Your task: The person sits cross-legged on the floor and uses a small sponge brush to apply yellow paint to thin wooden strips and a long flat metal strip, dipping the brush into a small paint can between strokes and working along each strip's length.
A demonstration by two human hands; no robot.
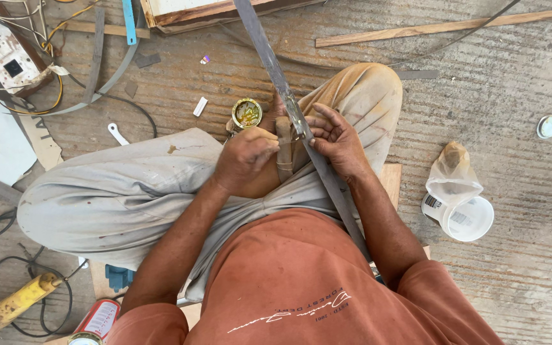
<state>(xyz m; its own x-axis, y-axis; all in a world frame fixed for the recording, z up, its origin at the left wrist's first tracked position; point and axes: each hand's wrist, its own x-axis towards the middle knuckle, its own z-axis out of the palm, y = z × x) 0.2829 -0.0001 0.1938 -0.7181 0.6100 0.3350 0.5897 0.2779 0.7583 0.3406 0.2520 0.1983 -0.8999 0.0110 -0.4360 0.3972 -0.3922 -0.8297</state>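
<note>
In the head view, a long flat metal strip (pixel 276 67), dull grey and worn, was laid diagonally across the lap, running from far centre to near right. It was pinched by the right hand (pixel 338 137), while a brush (pixel 283 150) was grasped by the left hand (pixel 245 163) against it. An open tin of yellow glue (pixel 246 114) stood just beside.

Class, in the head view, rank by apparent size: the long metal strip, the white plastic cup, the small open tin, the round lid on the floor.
1. long metal strip
2. white plastic cup
3. small open tin
4. round lid, only slightly smaller looking than the tin
</note>
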